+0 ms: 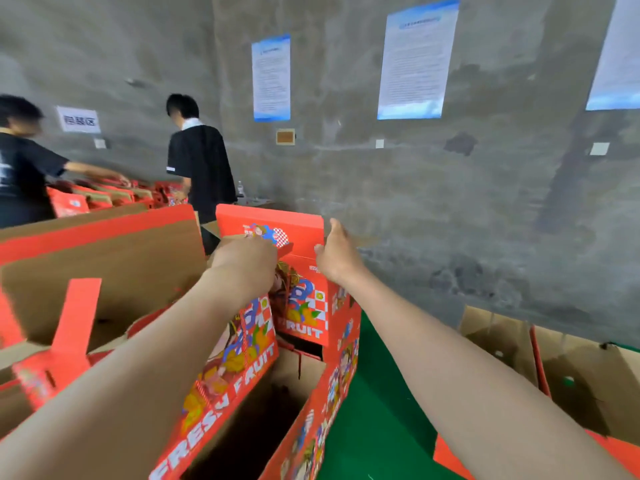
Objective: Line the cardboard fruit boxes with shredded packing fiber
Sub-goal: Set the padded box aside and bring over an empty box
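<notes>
While left hand [249, 259] and right hand [336, 256] flank it, fruit box [304, 306] between, upright.

Both bare forearms stretch forward and upward, nearly parallel, the left one lower and closer in. The left hand [247, 258] shows its back, knuckles up, fingers curled round a flap of the fruit box [304, 306]. The right hand [334, 252] is held edge-on with one finger extended forward and the thumb splayed leftward.
</notes>
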The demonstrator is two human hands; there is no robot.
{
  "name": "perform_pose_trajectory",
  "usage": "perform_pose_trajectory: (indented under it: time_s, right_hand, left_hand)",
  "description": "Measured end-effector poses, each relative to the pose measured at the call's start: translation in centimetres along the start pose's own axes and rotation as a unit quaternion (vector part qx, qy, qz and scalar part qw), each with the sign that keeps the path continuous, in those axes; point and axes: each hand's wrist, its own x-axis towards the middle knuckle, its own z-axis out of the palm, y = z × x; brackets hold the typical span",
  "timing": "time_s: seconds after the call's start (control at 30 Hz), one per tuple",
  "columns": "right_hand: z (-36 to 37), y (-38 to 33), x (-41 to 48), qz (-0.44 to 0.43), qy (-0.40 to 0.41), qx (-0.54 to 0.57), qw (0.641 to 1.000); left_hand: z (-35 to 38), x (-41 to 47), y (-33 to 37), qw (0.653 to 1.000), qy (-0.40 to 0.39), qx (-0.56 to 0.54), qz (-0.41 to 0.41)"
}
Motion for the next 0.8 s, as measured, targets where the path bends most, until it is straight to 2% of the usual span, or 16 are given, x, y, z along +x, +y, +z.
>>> perform_pose_trajectory:
  time_s: [0.1,0.17,0.23,0.3,0.43,0.6,0.8]
  right_hand:
    - [1.4,0.9,1.9,0.109,-0.019,0.041,0.993]
    - [2.2,1.4,2.3,0.138,-0.061,0.042,0.988]
    - [3.2,1.6,2.2,0.13,-0.061,0.045,0.989]
    - [3.9,1.8,1.9,0.125,-0.028,0.05,0.991]
    - [2.7,1.5,1.4,0.072,0.094,0.052,0.992]
    - [-5.7,2.4,-1.8,0.021,0.184,0.116,0.976]
    - [-16.6,7.0,-15.8,-0.072,0.245,0.143,0.956]
  left_hand:
    - [0.2,0.6,-0.2,1.0,-0.001,-0.017,0.006]
    - [0.6,0.7,-0.1,1.0,0.0,-0.007,0.023]
    - [1.2,0.8,0.2,0.999,0.005,0.019,0.048]
    - [1.5,0.7,0.5,0.998,0.011,0.015,0.056]
    - [1.7,0.2,0.7,0.999,0.014,0.012,0.049]
    - [1.7,-0.7,1.0,1.0,-0.006,-0.028,0.007]
    - [2.0,-1.6,1.7,0.993,0.103,-0.054,0.036]
